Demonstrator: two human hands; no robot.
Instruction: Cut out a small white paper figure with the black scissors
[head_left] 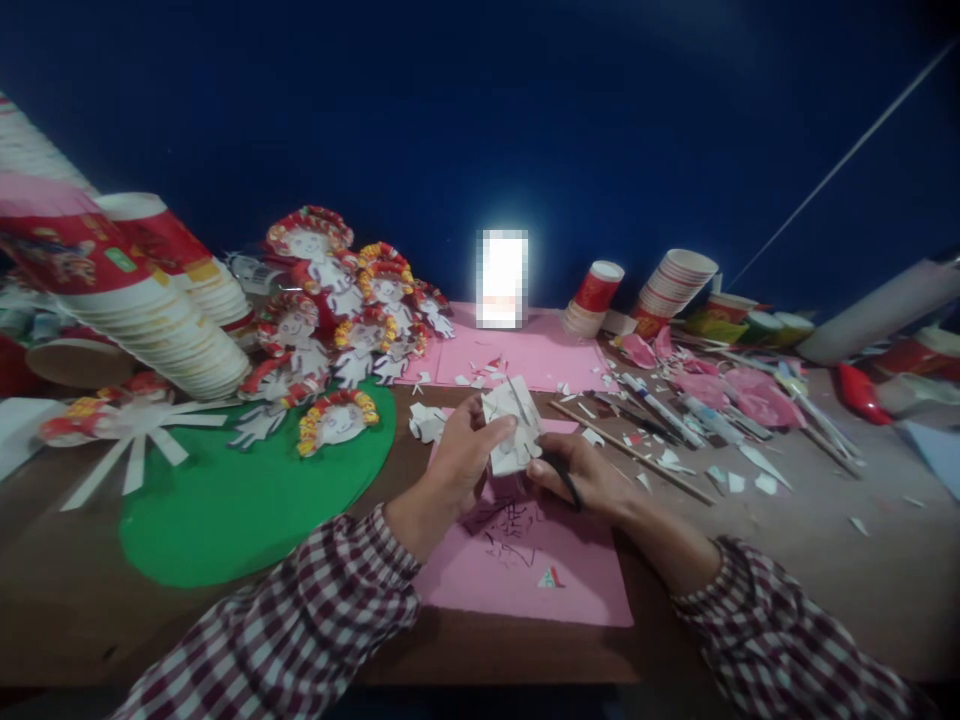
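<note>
My left hand [466, 445] grips a small piece of white paper [507, 452] by its left side, thumb on top. A pair of scissors [564, 480] sits in my right hand [581, 472], its dark handle loop showing below the fingers. The blades meet the paper, though part of them is hidden by it. Beneath both hands lies a pink sheet [525, 590] with dark handwriting. A little triangular scrap [550, 577] rests on that sheet. The curled fingers of my right hand also come close to the paper's right edge.
Paper cut-out figures [337, 425] with red and yellow frills crowd the left, some on a green rounded sheet [247, 520]. Stacked paper cups [176, 330] lean at far left; more cups [592, 300] stand behind. Markers [664, 410], a thin stick [637, 455] and scraps lie right.
</note>
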